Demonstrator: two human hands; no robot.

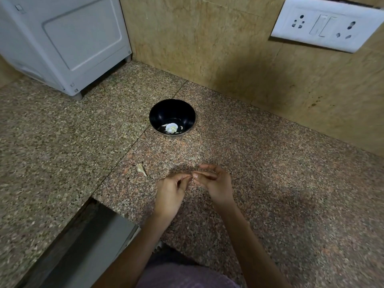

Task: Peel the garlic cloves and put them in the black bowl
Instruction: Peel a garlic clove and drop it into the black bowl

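Head view: a garlic clove (192, 179), mostly hidden, sits pinched between curled fingertips of the left hand (169, 194) and right hand (217, 183). Peeling seems underway. Next, strip the skin, then reach to the black bowl (158, 113) beyond. An unpeeled clove (142, 169) waits nearby.

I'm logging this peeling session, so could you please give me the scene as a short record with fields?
Surface: speckled granite counter
Bowl: black bowl, upright near the wall, pale garlic pieces inside
Loose clove: garlic clove on the counter left of the hands, looks unpeeled
Left hand: pinches a small pale bit, too small to identify
Right hand: pinches the same bit
Background: white appliance, wall socket panel
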